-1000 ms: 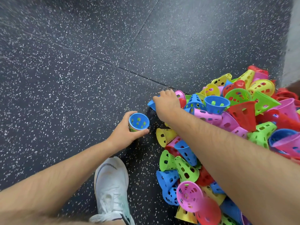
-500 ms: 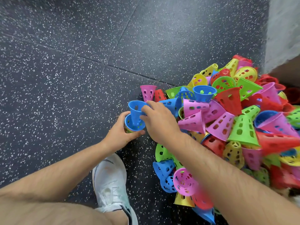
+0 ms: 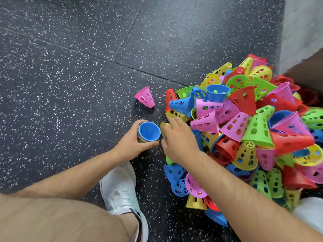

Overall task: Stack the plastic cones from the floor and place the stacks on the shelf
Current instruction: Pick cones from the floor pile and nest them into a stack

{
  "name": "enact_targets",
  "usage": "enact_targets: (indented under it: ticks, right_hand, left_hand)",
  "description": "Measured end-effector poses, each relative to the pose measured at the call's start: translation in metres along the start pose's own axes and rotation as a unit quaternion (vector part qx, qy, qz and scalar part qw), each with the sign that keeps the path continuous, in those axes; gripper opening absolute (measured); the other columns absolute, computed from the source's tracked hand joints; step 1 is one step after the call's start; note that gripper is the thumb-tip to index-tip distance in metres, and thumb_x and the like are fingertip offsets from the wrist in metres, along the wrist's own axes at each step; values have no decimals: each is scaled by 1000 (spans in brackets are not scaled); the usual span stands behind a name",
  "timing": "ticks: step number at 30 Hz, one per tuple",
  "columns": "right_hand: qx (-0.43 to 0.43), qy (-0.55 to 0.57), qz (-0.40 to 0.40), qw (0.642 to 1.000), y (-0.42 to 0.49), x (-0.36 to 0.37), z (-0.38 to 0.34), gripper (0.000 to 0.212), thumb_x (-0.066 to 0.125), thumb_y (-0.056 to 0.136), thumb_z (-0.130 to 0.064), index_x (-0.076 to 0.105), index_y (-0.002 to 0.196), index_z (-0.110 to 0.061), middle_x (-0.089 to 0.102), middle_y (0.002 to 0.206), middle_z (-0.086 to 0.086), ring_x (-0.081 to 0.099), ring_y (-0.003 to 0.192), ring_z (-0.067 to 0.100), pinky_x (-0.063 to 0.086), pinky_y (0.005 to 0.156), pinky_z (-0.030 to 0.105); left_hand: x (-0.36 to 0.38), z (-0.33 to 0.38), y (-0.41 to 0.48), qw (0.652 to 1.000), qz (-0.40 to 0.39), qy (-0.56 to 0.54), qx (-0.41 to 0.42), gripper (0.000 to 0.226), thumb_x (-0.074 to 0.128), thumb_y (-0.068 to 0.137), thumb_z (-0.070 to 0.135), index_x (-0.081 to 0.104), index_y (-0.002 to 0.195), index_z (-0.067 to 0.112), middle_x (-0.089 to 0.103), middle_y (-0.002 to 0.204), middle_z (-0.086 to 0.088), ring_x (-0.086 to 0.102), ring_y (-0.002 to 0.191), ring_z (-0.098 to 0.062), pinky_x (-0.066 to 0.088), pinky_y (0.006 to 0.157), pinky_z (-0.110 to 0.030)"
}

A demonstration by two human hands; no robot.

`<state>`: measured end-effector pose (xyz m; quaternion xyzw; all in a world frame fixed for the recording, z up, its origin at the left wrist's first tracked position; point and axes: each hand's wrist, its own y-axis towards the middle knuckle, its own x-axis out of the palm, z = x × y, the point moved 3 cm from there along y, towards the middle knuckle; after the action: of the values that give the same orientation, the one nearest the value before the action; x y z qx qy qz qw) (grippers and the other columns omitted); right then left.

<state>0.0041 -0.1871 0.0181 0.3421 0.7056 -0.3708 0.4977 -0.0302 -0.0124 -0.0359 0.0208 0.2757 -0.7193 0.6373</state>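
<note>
My left hand [image 3: 130, 145] grips a short stack of cones [image 3: 149, 131] just above the floor, wide mouths up, a blue cone on top. My right hand [image 3: 176, 138] sits right beside it at the pile's left edge, fingers curled round a yellow cone [image 3: 164, 126] that is mostly hidden under them. A big heap of perforated plastic cones [image 3: 244, 130] in pink, blue, green, yellow and red covers the floor to the right. One pink cone [image 3: 145, 96] lies alone on the floor left of the heap. No shelf is in view.
Dark speckled rubber floor [image 3: 70, 75] spreads open to the left and top. My white shoe [image 3: 120, 191] stands below my left hand. A pale wall [image 3: 302, 28] rises at the top right corner behind the heap.
The blue cone my right hand carried now sits seated on the stack in my left hand. My right hand has let it go and taken a yellow cone at the heap's edge.
</note>
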Motion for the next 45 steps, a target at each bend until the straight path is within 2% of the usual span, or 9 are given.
enact_targets:
  ticks: [10,14,19,29,33,37,41,43,45]
  right_hand:
    - [1,-107,-40,993,6,11,-1,36,59,89,-30,61,119,-10,58,119,8,49,117,32,27,118,48]
    - [13,45,29,998,5,4,2,35,56,93,-21,55,124,-6,52,132,11,49,119,31,40,104,41]
    - [55,151,125,979,7,-6,6,63,77,79,-45,59,122,-2,56,127,12,50,117,31,44,103,40]
    - [68,274,180,942,12,-24,-3,61,77,79,-45,54,124,-10,56,112,-1,52,106,18,41,94,25]
    - [43,293,99,950,16,-28,-19,71,73,83,-49,49,138,-12,59,125,-1,49,117,15,38,100,25]
    - [-1,254,20,967,20,-19,-38,49,66,82,-57,61,120,-24,65,104,-6,53,103,19,47,91,38]
    - [-25,220,-71,973,27,5,-49,64,46,81,-73,55,128,-28,64,115,-9,50,109,18,47,95,41]
    - [-30,227,-83,970,34,9,-52,68,40,87,-71,52,135,-25,62,126,-6,49,117,20,45,99,42]
    - [-41,225,-28,973,47,5,-52,51,44,98,-54,53,136,-21,59,133,-1,50,121,23,44,100,45]
  left_hand:
    - [6,-2,-7,1000,-14,20,-8,77,91,76,41,42,135,41,59,127,27,58,116,9,46,109,-27]
    - [1,-1,-8,1000,-7,13,-10,77,92,75,42,44,136,41,61,124,29,60,116,5,48,108,-32]
    - [-9,0,-10,1000,7,-9,-15,77,94,74,38,48,136,40,63,121,30,63,115,0,51,107,-42]
    - [-19,0,-21,999,25,-25,-9,75,93,77,32,48,137,33,62,123,25,63,114,0,51,103,-30]
    - [-19,-1,-24,998,23,-50,-6,74,93,77,27,49,136,31,67,125,13,67,114,-7,53,100,-30]
    - [-25,-4,-26,997,34,-63,-11,71,89,80,10,49,134,34,69,117,22,68,106,-2,52,90,-22]
    - [-33,-10,-28,998,41,-49,-7,70,84,81,2,48,133,34,67,113,23,64,96,6,48,84,-13]
    - [-36,-11,-29,997,52,-53,-9,71,88,79,7,49,136,27,68,116,16,65,99,5,48,86,-15]
    - [-40,-13,-29,996,66,-64,-5,73,92,77,16,50,136,25,67,120,14,66,105,0,50,92,-18]
